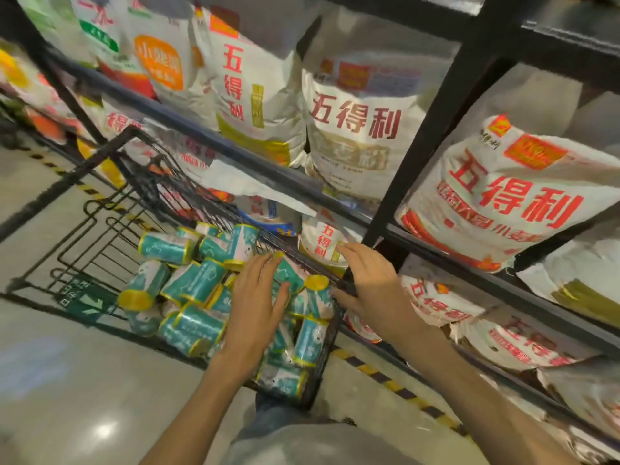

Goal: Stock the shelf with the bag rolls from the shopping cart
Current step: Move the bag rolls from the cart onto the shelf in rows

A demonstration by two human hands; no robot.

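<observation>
The rolls (201, 283) lie in a heap in the cart (100, 229), low and left of the middle. They are teal with yellow ends, and they point every which way. The left hand (256, 297) is flat over the heap with its fingers straight and spread. It holds nothing; I cannot tell if it touches the rolls under it. The closest rolls lie just under its palm and at its 9 o'clock. One roll (198, 285) there has its long side running from 7 o'clock to 1 o'clock, so the fingers would need to curl across it. The right hand (367, 285) is at 3 o'clock from the left one, over the cart's right rim. Its fingers are loose and open and it holds nothing. The shelf (268, 169) is at 12 o'clock to 3 o'clock from the hands, full of big white bags (355, 129). I think the left hand is nearer the rolls and should pick first, and the right hand is nearer the shelf.
</observation>
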